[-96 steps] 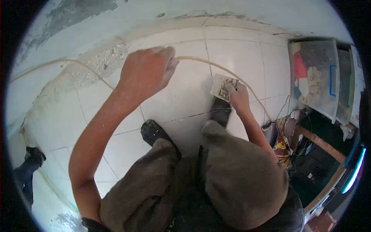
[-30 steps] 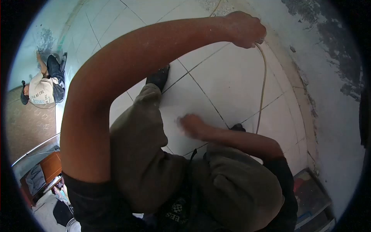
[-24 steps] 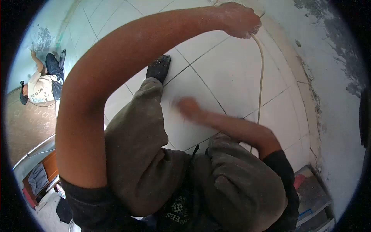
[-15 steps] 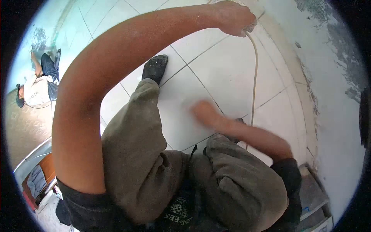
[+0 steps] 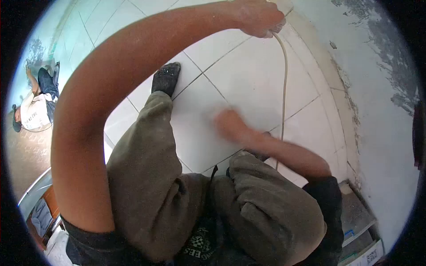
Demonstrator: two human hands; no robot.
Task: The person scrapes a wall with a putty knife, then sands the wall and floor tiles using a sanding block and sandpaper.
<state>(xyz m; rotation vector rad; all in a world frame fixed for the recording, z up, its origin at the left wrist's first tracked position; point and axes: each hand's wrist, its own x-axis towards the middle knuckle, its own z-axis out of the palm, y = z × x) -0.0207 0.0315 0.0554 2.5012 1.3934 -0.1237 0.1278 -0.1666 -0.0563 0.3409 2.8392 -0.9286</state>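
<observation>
My left hand (image 5: 262,17) is stretched far forward at the top of the view, low against the tiled floor near the wall. Its fingers are curled round something that the hand itself hides. A thin tan cord (image 5: 284,84) comes out beneath those fingers and runs down across the tiles, passing behind my right forearm. Between my knees, my right hand (image 5: 230,125) is smeared by motion above the white floor tiles (image 5: 239,62). Whether it holds anything does not show.
A plastered wall (image 5: 377,133) with dark patches rises on the right. Another person (image 5: 37,108) is at the far left beside a wall. A grey container (image 5: 355,217) stands by my right side. At lower left lies a grey cloth (image 5: 41,217) by an orange-brown panel.
The whole view has shifted slightly, so most things sit further left. My right hand remains blurred in nearly the same place, while the left keeps its closed grip with the cord beneath it.
</observation>
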